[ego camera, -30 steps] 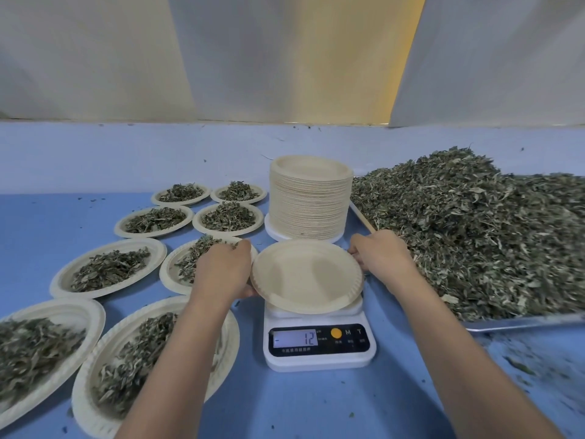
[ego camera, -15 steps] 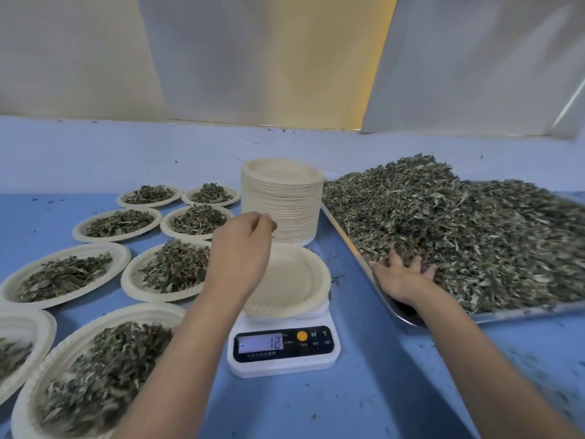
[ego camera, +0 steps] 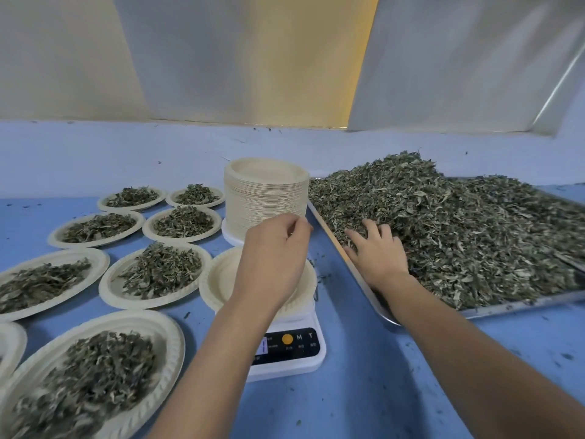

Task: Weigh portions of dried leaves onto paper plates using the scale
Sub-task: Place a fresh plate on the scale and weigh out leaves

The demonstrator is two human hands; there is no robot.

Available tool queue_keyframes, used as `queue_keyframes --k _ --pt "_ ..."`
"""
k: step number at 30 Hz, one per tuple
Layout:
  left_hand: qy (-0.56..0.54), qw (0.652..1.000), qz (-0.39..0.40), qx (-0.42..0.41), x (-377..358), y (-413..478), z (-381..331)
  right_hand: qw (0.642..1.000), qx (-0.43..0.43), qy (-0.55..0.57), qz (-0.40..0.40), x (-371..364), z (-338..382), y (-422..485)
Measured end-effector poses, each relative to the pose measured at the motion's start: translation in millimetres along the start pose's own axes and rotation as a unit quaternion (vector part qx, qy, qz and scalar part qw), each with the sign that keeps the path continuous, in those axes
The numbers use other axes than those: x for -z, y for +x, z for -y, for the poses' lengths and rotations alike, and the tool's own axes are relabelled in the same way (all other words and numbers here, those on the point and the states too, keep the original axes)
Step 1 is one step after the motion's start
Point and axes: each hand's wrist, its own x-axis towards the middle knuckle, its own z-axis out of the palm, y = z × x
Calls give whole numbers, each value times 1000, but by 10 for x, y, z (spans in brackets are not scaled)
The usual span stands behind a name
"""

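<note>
Blue surface, pale wall panels behind.

Head view:
- White digital scale near centre, close to the front edge. Left forearm covers most of the display; reading not legible.
- Empty paper plate sits on the scale pan.
- Stack of paper plates stands just behind the scale, upright.
- Metal tray to the right of the scale, heaped with dried leaves. Its left rim runs just beside the stack.
- Filled plates lie in rows to the left of the scale, each with a mound of leaves; loose flecks scattered on the blue.
- Left hand hovers over the empty plate, in front of the stack. Fingers loosely curled toward the thumb, nothing visible in them.
- Right hand lies palm down on the leaves at the tray's near-left corner. Fingers spread and straight, tips pushed into the heap, wrist over the rim.
</note>
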Motion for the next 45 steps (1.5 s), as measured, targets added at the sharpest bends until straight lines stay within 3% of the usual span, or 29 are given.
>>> queue_keyframes --k 5,10,15,19,22,27,33,39,41,45 --pt "6 1000 5 -2 -17 -35 -11 982 -24 69 175 -51 -9 -14" --pt "13 1000 18 -6 -40 -54 -37 999 -45 15 26 22 49 -68" --pt "12 1000 19 -2 -26 -39 -11 983 -83 7 163 -4 16 -81" --pt "6 1000 16 3 -11 -33 0 990 -40 20 130 7 62 -65" --pt "8 1000 18 3 -7 -34 8 991 -54 64 107 17 69 -54" --pt "-2 1000 14 17 20 -16 21 978 -91 186 -12 87 6 -69" --pt "-54 997 -7 62 97 17 58 919 -73 365 -128 313 -25 10" --pt "-185 963 -82 177 218 120 173 812 -5 536 -232 918 369 63" --pt "-256 936 -96 221 273 159 203 786 18 575 -226 1056 588 36" --pt "-334 901 -108 255 331 181 245 762 91 627 -135 1024 1020 -129"
